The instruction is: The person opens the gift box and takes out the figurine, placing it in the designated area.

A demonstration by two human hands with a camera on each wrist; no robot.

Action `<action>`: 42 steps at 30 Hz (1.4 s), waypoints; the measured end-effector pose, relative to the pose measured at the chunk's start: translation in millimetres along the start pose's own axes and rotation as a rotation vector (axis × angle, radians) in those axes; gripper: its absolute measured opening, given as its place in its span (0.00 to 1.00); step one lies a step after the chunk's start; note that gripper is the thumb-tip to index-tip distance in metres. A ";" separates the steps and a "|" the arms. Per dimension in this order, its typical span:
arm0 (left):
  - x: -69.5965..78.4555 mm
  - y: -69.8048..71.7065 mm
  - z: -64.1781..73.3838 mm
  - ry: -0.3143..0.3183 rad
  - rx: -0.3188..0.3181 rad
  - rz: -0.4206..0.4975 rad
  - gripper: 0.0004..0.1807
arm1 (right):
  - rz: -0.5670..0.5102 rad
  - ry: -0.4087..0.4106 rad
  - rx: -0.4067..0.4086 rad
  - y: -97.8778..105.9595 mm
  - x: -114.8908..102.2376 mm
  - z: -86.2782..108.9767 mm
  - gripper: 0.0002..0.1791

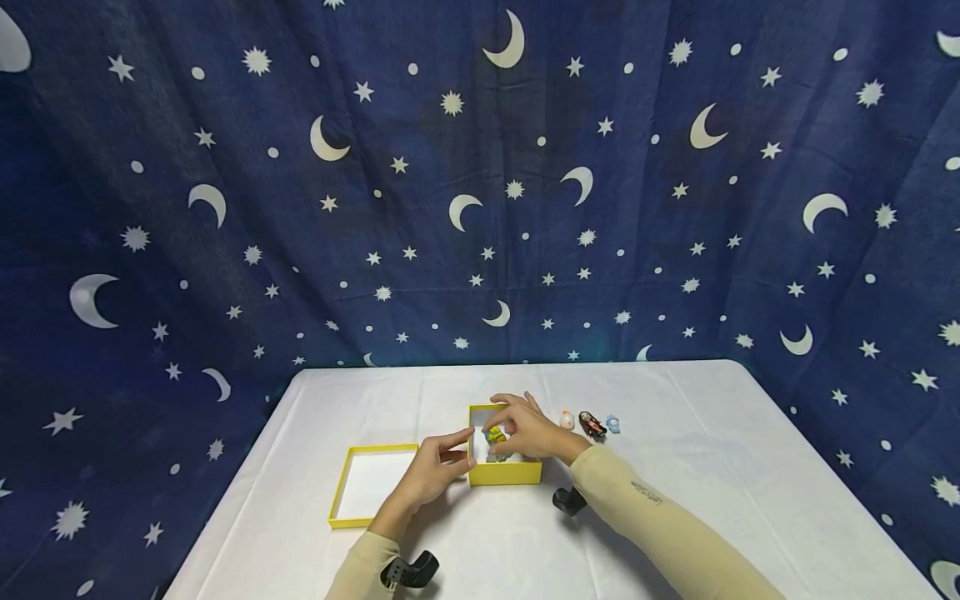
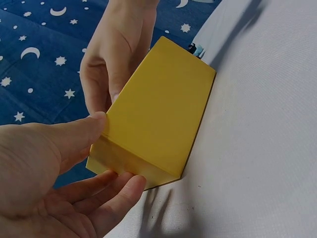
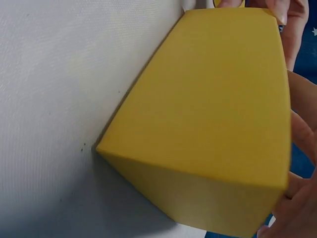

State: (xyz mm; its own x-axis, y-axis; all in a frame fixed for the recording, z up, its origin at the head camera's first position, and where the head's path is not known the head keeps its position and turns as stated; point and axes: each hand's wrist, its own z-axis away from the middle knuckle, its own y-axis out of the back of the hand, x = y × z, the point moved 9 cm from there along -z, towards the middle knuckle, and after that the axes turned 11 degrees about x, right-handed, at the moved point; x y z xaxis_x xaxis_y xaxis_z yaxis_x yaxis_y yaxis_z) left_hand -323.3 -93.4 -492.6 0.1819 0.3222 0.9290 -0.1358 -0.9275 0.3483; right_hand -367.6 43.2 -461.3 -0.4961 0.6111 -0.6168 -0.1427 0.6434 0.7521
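Note:
An open yellow box (image 1: 505, 473) with a white inside stands on the table. My left hand (image 1: 435, 471) holds its left end; in the left wrist view the thumb lies at the top rim and the other fingers rest against the end wall. My right hand (image 1: 525, 427) reaches over the box from the right and pinches a small yellow-green toy figure (image 1: 495, 435) between thumb and fingers. Beneath it, a greyish thing (image 1: 495, 457) shows partly inside the box. Both wrist views face the yellow outer walls, which hide the contents.
Left of the box lies its shallow lid (image 1: 367, 487), yellow-edged with a white inside. To the right are a small white-and-orange toy (image 1: 567, 420), a dark-haired doll (image 1: 592, 426) and a light-blue toy (image 1: 613, 424). A star-and-moon curtain (image 1: 420, 233) hangs behind the white-covered table (image 1: 675, 467).

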 end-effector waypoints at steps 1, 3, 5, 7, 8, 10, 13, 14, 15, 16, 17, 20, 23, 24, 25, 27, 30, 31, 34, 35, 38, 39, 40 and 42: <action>-0.5 -0.4 0.1 0.005 -0.002 -0.002 0.29 | 0.002 0.007 -0.009 -1.9 -0.4 -0.1 0.18; -0.7 -1.1 0.4 0.010 -0.005 -0.002 0.29 | 0.019 0.020 -0.014 -4.8 -0.5 -0.5 0.17; -0.8 -1.5 0.5 0.008 -0.006 0.002 0.29 | 0.051 0.027 -0.015 -6.8 -0.2 -0.7 0.17; -1.0 -1.3 0.7 0.011 -0.003 0.001 0.29 | 0.084 0.035 -0.015 -8.3 -0.6 -0.5 0.17; -1.1 -1.1 0.7 0.012 -0.002 0.002 0.29 | 0.109 0.040 -0.015 -9.3 -0.7 -0.4 0.17; -0.9 -1.0 0.9 0.011 -0.001 0.005 0.30 | 0.161 0.043 -0.018 -10.9 -1.2 0.0 0.16; -0.7 -0.9 1.1 0.017 -0.002 0.010 0.29 | 0.215 0.035 -0.021 -13.1 -2.1 1.0 0.14; -0.5 -1.1 1.0 0.017 -0.004 0.011 0.29 | 0.233 0.028 -0.023 -13.7 -1.7 1.4 0.13; -0.2 -1.2 0.8 0.016 -0.005 0.011 0.29 | 0.244 0.023 -0.024 -14.0 -1.8 1.6 0.13; 0.1 -1.1 0.6 0.014 -0.004 0.011 0.29 | 0.249 0.017 -0.025 -14.3 -1.9 1.8 0.12; 0.2 -1.0 0.4 0.014 -0.004 0.009 0.29 | 0.259 0.015 -0.024 -14.4 -1.7 1.8 0.12; 0.5 -0.4 -0.2 0.012 0.001 0.005 0.29 | 0.287 0.014 -0.023 -14.7 -2.0 1.5 0.11; -0.3 -0.4 -0.2 0.014 0.002 0.001 0.29 | 0.313 0.013 -0.030 -15.4 -1.9 1.4 0.10; -0.7 -0.5 -0.1 0.014 0.001 -0.001 0.29 | 0.317 0.016 -0.033 -15.8 -2.3 1.6 0.10; -0.9 -0.7 0.1 0.015 0.000 -0.001 0.29 | 0.319 0.013 -0.038 -16.1 -2.2 1.7 0.10; -0.8 -0.9 0.5 0.015 -0.001 -0.001 0.29 | 0.324 0.014 -0.044 -16.2 -2.9 1.7 0.10; -0.9 -0.9 1.1 0.016 -0.002 0.003 0.29 | 0.338 0.006 -0.053 -16.6 -3.6 1.2 0.09; -0.9 -1.1 1.2 0.017 -0.002 0.007 0.29 | 0.342 -0.002 -0.057 -16.8 -3.4 1.0 0.09; -1.9 -1.5 1.1 0.019 -0.003 0.016 0.29 | 0.353 -0.018 -0.053 -16.9 -3.6 0.4 0.09; -2.1 -1.5 1.2 0.020 -0.002 0.020 0.30 | 0.354 -0.020 -0.050 -17.0 -3.6 0.2 0.08; -2.6 -1.3 1.3 0.026 0.000 0.027 0.30 | 0.353 -0.025 -0.037 -16.6 -4.5 -0.1 0.07; -2.4 -1.2 1.4 0.027 0.001 0.029 0.30 | 0.353 -0.028 -0.035 -16.5 -4.9 -0.3 0.07; -2.3 -1.2 1.5 0.028 0.001 0.030 0.30 | 0.354 -0.029 -0.032 -16.5 -4.9 -0.4 0.07; -2.8 -1.4 1.2 0.028 0.001 0.030 0.30 | 0.354 -0.036 -0.029 -16.1 -5.1 -0.3 0.06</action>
State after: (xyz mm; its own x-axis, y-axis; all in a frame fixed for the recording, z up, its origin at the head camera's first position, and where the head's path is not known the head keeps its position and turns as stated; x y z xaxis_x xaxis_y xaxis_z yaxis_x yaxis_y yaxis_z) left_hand -322.5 -93.1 -495.8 0.1508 0.2996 0.9421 -0.1401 -0.9369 0.3203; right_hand -362.9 29.5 -470.2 -0.4887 0.8101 -0.3238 0.0086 0.3756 0.9267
